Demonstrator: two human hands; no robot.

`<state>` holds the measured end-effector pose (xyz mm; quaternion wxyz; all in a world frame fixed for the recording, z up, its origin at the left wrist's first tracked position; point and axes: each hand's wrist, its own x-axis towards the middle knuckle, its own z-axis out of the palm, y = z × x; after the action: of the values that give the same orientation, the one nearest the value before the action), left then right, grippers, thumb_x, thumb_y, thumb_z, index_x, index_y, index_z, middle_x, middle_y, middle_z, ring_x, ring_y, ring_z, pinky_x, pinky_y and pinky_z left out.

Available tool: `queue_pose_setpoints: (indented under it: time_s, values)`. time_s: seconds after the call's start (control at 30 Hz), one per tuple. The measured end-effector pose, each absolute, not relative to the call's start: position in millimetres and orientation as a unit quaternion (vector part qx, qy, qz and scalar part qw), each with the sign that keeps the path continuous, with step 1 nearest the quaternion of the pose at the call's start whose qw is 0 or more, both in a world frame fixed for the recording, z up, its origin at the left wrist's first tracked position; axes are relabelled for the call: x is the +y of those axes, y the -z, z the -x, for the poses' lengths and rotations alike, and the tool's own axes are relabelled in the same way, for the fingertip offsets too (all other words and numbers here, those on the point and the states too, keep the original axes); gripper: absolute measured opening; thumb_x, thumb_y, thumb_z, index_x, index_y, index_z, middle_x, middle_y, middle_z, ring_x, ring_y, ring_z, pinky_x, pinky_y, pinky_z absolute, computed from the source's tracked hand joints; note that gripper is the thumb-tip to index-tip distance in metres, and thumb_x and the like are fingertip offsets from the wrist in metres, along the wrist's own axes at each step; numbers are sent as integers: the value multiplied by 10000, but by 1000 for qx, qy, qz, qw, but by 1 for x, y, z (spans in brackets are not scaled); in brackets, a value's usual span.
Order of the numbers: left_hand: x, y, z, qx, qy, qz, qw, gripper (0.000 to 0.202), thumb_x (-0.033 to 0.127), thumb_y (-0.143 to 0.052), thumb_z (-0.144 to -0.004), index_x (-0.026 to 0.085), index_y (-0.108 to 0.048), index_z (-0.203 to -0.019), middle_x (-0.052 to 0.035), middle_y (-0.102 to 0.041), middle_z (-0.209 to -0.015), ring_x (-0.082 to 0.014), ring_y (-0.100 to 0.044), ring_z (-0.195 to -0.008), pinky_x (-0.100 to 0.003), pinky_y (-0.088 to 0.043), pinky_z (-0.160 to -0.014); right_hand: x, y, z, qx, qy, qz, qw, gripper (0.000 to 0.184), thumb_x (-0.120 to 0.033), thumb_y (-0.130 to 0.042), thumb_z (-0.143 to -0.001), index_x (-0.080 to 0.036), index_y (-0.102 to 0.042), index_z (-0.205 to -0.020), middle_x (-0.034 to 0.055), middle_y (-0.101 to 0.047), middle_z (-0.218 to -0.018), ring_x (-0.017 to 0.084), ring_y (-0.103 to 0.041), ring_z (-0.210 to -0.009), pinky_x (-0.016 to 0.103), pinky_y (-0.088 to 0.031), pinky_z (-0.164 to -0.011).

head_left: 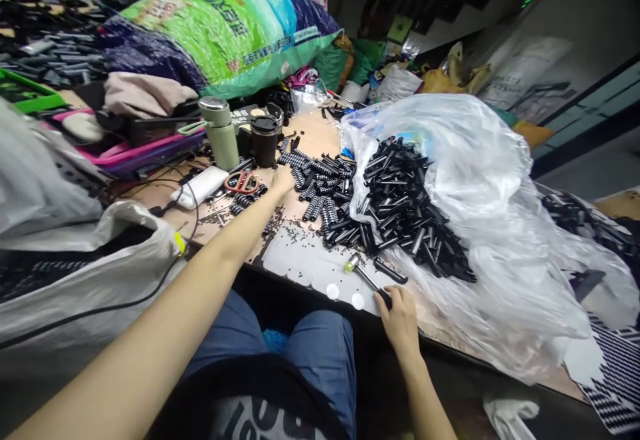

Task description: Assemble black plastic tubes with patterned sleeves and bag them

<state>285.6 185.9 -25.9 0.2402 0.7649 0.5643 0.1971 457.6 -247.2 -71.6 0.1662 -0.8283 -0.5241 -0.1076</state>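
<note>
My right hand point(401, 313) is closed round the black handle of a small hammer point(367, 277). The hammer's yellowish-tipped head rests over a pale, scalloped sheet point(295, 257) at the table's front edge. A loose black tube-like piece point(390, 271) lies just beyond that hand. My left hand point(284, 179) reaches far forward to a heap of black pieces with ribbed, striped sides point(320, 190). Its fingers look drawn together, and whatever they may hold is hidden. Tiny dark bits point(295, 233) are scattered between the heap and the sheet.
A clear plastic bag point(465, 153) spills many black plastic pieces point(400, 207) on the right. Left of the heap are a dark lidded cup point(265, 140), a green flask point(220, 135), red-handled scissors point(241, 181) and a white box-like object point(200, 187). A cable point(100, 310) crosses a white sack.
</note>
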Motion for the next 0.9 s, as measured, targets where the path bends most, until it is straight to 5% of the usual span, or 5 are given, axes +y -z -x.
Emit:
queue_pose_setpoints:
  time_s: [0.13, 0.33, 0.5, 0.67, 0.9]
  values:
    - [194, 32, -322, 598, -203, -742, 226, 425, 220, -355, -913, -11, -494, -1241, -323, -531, -1232, -357, -554, -1134, -475, -440, -921, -243, 62, -460, -521, 102, 819, 219, 335, -471, -444, -934, -186, -597, -1021, 143, -589, -1100, 277, -544, -1068, 445, -460, -917]
    - [193, 32, -351, 550, -104, -800, 216, 343, 298, -662, -760, 52, -660, -999, -232, -645, -1066, -345, -603, -1039, -390, -479, -873, -210, 43, -452, -526, 64, 801, 278, 258, -422, -496, -916, -206, -623, -973, 121, -618, -1066, 270, -568, -1059, 465, -464, -938]
    - [154, 16, -316, 509, -169, -795, 282, 234, 320, -602, -832, 102, -679, -793, -162, -670, -838, -253, -637, -807, -346, -486, -729, -173, 30, -431, -527, -21, 762, 375, 225, -409, -538, -896, -218, -630, -969, 110, -630, -1054, 253, -588, -1033, 458, -481, -926]
    - [49, 19, -272, 288, -159, -740, 587, 393, 465, -551, -872, 155, -602, -635, -9, -528, -561, -106, -445, -485, -252, -384, -503, -130, 13, -412, -492, -168, 704, 483, 946, -546, -802, -600, -233, -379, -1386, 154, -378, -1463, 303, -444, -1285, 480, -432, -1022]
    - [-11, 38, -257, 238, -397, -803, 375, 284, 328, -510, -925, 165, -651, -741, -52, -616, -751, -168, -558, -774, -298, -462, -734, -102, -2, -391, -178, -585, 568, 551, 676, -737, -390, -829, -193, -495, -1218, 135, -671, -1101, 234, -674, -972, 421, -530, -860]
